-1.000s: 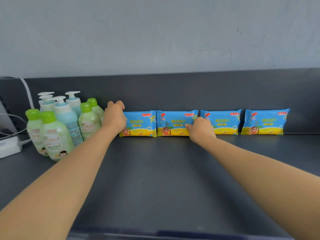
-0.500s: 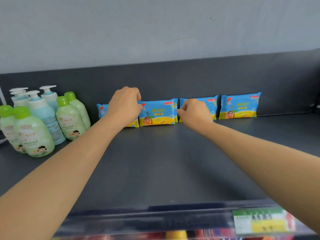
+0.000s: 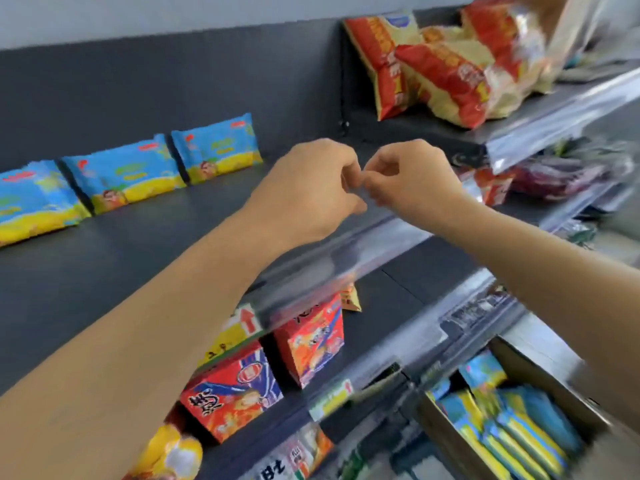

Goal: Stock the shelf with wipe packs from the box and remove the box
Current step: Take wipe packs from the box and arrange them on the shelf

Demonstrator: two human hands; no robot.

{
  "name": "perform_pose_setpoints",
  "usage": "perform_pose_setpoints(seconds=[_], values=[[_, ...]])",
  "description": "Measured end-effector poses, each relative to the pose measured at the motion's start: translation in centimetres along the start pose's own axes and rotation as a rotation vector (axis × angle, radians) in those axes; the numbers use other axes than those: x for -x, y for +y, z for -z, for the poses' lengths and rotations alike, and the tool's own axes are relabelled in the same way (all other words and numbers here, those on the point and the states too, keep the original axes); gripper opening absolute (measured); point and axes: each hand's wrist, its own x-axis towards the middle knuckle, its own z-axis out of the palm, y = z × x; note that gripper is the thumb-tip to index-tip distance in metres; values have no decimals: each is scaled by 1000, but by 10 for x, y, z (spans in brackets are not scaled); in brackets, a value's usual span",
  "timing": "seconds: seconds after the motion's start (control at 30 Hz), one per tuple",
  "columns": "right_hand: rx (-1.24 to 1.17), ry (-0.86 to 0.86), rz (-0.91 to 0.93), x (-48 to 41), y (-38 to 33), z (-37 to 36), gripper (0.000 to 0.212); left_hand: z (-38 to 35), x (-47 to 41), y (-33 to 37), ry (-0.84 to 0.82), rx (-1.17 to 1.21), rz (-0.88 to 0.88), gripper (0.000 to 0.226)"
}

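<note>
Wipe packs [image 3: 124, 174] stood on edge along the shelf [image 3: 104, 271], leaning against the dark back panel [image 3: 173, 81] with their printed faces outward. That was presumably so a shopper could read them, and so the front of the board was left free for more. Three showed in the row, at the far left.

Both hands hung over the shelf's front lip, well to the right of that row. The left hand [image 3: 311, 192] and right hand [image 3: 415, 181] were nearly knuckle to knuckle, the fingers [image 3: 346, 171] of each curled inward with tips almost meeting. I could see nothing held in either, though blur made a small thing hard to rule out.

No pack touched the fingers; the nearest shelved one lay well apart, up and to the left. The supply sat at lower right in the open cardboard box [image 3: 554, 386], where spare packs [image 3: 512, 424] stood on edge, far below the hands. My guess was that a reach down into it was due. Snack bags [image 3: 443, 64] crowded the neighbouring shelf, and red cartons [image 3: 239, 386] sat on the tier beneath.
</note>
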Motion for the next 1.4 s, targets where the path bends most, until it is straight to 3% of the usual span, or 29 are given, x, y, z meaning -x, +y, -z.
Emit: perform_pose_setpoints(seconds=[0.2,0.43,0.5,0.63,0.9,1.07,1.2,1.3,1.4], values=[[98,113,-292,59,125,73,21,-107,-40,95,-273,131,-133,22],[218,-218,-695,133,274,81,19,-261,-53,152,-736,143,-84,13],[232,-325,-764,153,308,71,21,-308,-53,151,-823,131,-49,9],[272,-558,-846,191,363,37,27,-395,-39,127,-946,123,102,23],[291,-767,-929,248,454,-44,36,-520,12,66,-1129,-19,287,29],[281,-824,-971,281,487,-90,46,-570,46,54,-1376,-199,179,78],[336,-835,-1031,296,507,-111,54,-600,57,48,-1344,-258,250,79],[365,-827,-1050,294,519,-119,60,-610,54,43,-1232,-99,363,76],[406,-841,-1044,293,525,-123,62,-608,46,41,-1171,137,470,42]])
